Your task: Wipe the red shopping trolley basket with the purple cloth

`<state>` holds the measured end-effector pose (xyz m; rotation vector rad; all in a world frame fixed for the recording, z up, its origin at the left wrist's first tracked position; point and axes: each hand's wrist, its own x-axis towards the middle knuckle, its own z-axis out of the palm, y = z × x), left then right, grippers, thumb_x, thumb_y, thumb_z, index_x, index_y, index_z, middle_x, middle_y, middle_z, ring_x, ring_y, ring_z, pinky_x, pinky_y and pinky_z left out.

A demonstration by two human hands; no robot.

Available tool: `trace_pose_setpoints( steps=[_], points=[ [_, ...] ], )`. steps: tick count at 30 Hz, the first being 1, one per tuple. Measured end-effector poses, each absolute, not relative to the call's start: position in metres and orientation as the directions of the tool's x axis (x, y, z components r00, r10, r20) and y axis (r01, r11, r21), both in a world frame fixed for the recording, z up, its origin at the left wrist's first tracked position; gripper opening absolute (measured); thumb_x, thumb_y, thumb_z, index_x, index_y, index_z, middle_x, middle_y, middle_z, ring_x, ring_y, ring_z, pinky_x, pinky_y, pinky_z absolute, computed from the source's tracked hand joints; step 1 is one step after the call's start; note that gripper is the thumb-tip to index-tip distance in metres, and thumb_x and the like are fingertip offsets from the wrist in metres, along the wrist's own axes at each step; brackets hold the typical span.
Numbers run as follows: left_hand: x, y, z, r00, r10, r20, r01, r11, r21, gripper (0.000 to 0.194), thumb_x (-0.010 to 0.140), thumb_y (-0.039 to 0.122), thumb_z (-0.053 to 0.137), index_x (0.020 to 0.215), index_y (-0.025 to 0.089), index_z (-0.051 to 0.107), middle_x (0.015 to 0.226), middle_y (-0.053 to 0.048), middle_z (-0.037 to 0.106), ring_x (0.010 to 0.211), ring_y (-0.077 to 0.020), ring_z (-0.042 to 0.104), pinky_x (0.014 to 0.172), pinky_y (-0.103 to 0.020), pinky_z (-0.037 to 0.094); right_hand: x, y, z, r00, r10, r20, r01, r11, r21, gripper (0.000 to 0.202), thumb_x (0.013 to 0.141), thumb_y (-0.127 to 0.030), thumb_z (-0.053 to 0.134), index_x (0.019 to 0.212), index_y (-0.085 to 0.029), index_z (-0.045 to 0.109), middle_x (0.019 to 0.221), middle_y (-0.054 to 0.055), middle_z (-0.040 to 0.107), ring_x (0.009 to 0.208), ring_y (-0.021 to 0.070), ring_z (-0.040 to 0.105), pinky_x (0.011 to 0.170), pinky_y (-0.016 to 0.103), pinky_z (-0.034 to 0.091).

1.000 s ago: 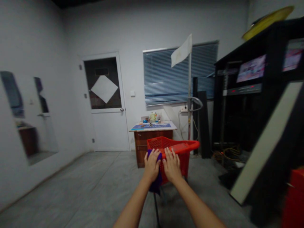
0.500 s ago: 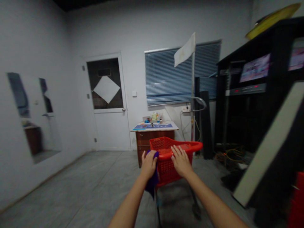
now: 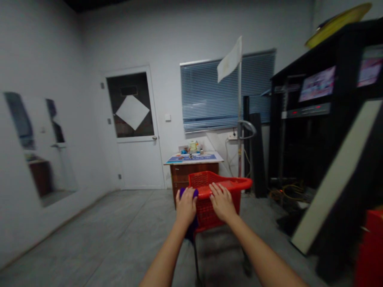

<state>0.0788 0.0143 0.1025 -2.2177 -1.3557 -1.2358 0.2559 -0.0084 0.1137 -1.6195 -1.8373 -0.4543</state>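
A red plastic shopping cart (image 3: pixel 209 215) on dark legs stands in front of me. My left hand (image 3: pixel 186 203) is closed over a purple cloth (image 3: pixel 193 229) at the left end of the cart's near rim; the cloth hangs down beside the basket. My right hand (image 3: pixel 222 201) rests on the red rim, fingers laid forward over it and curled round its top. The undersides of both hands are hidden.
Beyond the cart is a brown desk (image 3: pixel 194 173) with small items on top. A white door (image 3: pixel 139 163) is at the back left, a mirror (image 3: pixel 49 159) on the left wall. At right stand a black rack (image 3: pixel 308 151) and a leaning pale board (image 3: pixel 338 175).
My left hand has closed further over the purple cloth, its fingers more together. My right hand has shifted slightly left on the rim. The view has turned a little.
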Motion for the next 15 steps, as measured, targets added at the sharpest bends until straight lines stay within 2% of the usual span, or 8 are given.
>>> trace_pose_setpoints(
  steps=[2,4,7,10,15],
  points=[
    [0.082,0.014,0.1,0.123,0.611,0.782,0.851,-0.471,0.234,0.037,0.093,0.02,0.04,0.128,0.024,0.053,0.132,-0.009,0.06,0.129,-0.0264,0.046,0.113,-0.055,0.021,0.248,-0.009,0.114,-0.014,0.747,0.665,0.972,0.167,-0.167,0.048,0.094,-0.032,0.034,0.14,-0.025,0.044,0.147,0.0,0.043,0.134,0.0227,0.032,0.111,0.042,0.022],
    [0.084,0.013,0.099,0.115,0.61,0.784,0.861,-0.455,0.228,0.037,0.093,0.02,0.04,0.128,0.023,0.053,0.134,-0.009,0.058,0.132,-0.0273,0.043,0.112,-0.055,0.023,0.24,-0.009,0.114,-0.001,0.743,0.669,0.972,0.158,-0.174,0.048,0.094,-0.031,0.034,0.14,-0.024,0.045,0.147,0.001,0.043,0.134,0.0232,0.032,0.111,0.043,0.022],
    [0.079,0.012,0.102,0.229,0.6,0.766,0.841,-0.519,0.155,0.039,0.093,0.02,0.042,0.131,0.025,0.051,0.138,-0.007,0.054,0.136,-0.0262,0.037,0.114,-0.054,0.02,0.235,-0.01,0.116,0.003,0.745,0.668,0.973,0.152,-0.174,0.047,0.094,-0.031,0.036,0.139,-0.024,0.046,0.147,0.002,0.042,0.134,0.0238,0.032,0.11,0.043,0.022],
    [0.07,0.013,0.105,0.3,0.6,0.741,0.816,-0.564,0.126,0.041,0.093,0.02,0.043,0.132,0.027,0.049,0.138,-0.005,0.055,0.135,-0.0246,0.039,0.115,-0.054,0.017,0.234,-0.011,0.118,-0.008,0.756,0.655,0.974,0.154,-0.166,0.047,0.094,-0.03,0.036,0.139,-0.025,0.046,0.148,0.001,0.042,0.133,0.0242,0.033,0.109,0.043,0.022],
    [0.078,0.018,0.107,0.158,0.642,0.75,0.859,-0.464,0.216,0.036,0.093,0.019,0.041,0.127,0.024,0.054,0.131,-0.009,0.06,0.132,-0.0276,0.043,0.113,-0.056,0.019,0.228,-0.012,0.12,0.005,0.773,0.634,0.975,0.136,-0.174,0.047,0.094,-0.03,0.036,0.14,-0.022,0.045,0.148,0.001,0.041,0.134,0.0252,0.032,0.11,0.043,0.022]
  ],
)
